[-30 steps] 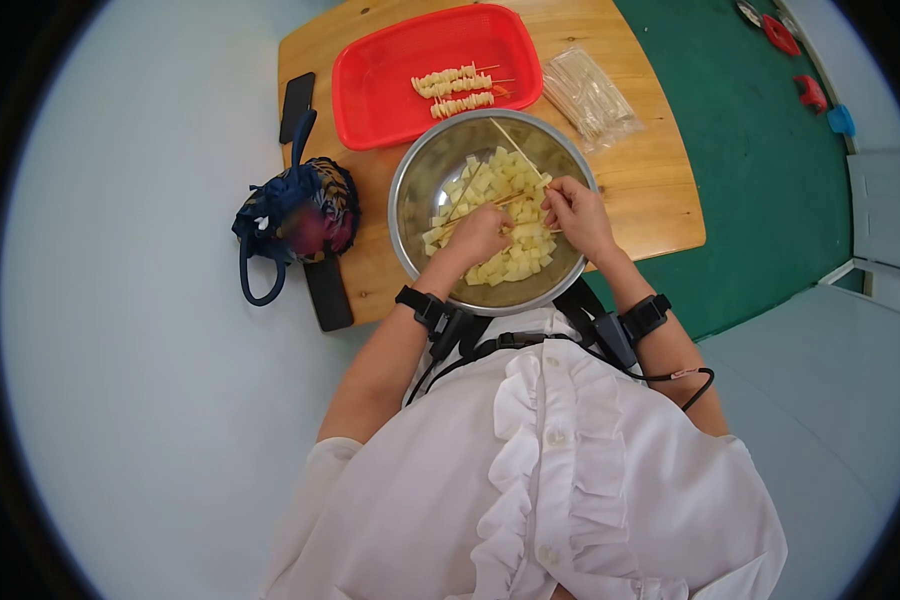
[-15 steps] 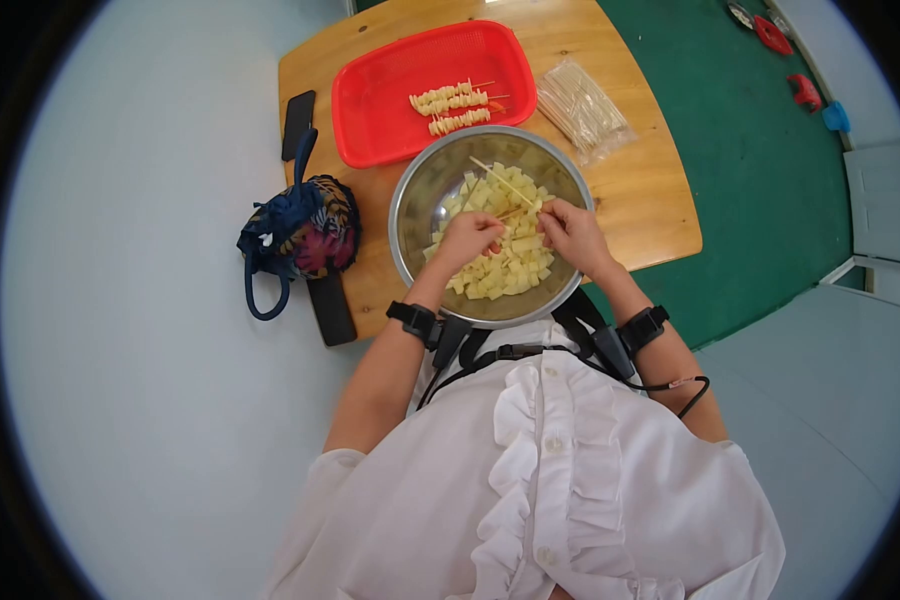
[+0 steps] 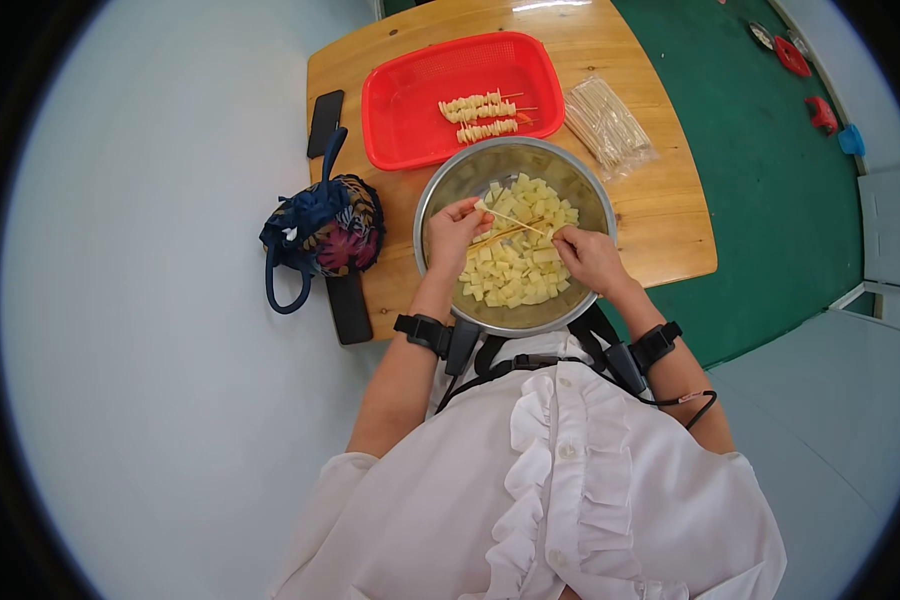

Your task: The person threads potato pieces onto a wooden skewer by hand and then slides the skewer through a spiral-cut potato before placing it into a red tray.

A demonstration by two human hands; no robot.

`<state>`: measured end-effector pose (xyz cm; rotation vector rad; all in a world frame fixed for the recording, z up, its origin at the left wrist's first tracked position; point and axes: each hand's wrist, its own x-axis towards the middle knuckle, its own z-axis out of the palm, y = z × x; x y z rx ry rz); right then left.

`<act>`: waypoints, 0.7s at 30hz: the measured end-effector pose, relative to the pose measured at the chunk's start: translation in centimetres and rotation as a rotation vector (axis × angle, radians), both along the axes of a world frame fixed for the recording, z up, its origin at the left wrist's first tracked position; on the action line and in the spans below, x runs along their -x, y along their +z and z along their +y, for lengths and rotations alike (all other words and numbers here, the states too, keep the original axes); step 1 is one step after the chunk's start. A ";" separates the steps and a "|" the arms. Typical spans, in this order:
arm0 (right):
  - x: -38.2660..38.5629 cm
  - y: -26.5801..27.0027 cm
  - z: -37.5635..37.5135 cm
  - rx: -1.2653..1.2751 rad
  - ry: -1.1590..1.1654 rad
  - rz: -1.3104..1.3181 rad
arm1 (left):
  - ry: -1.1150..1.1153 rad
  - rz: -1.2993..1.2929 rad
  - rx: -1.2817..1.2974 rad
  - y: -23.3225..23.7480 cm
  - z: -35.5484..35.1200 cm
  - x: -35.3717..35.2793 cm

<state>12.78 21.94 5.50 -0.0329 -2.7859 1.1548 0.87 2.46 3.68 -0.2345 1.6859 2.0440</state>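
Note:
A bamboo skewer (image 3: 515, 219) slants across the upper part of a steel bowl (image 3: 428, 187), over a heap of pale yellow, potato-like square slices (image 3: 515, 277). My right hand (image 3: 592, 258) is closed around its lower right end, where a pale slice shows by the fingers. At the skewer's upper left tip, my left hand (image 3: 454, 234) pinches a small pale yellow slice between thumb and fingers. More skewers (image 3: 503, 236) lie on the heap beneath the hands.
Beyond the bowl, a red basket (image 3: 395, 110) holds several loaded skewers (image 3: 488, 131). A plastic bag of skewers (image 3: 610, 122) lies right on the wooden table (image 3: 670, 225). Left are a patterned handbag (image 3: 335, 235), a black phone (image 3: 325, 122) and another dark flat object (image 3: 349, 308).
My left hand has risen from the heap to the skewer's tip with a slice. The skewer, in my right hand, has tilted flatter and lower. The view has shifted slightly.

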 end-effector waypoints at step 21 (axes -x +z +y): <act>0.0 -0.1 -0.2 -0.096 0.024 -0.004 | -0.097 0.674 0.780 0.4 0.9 -0.9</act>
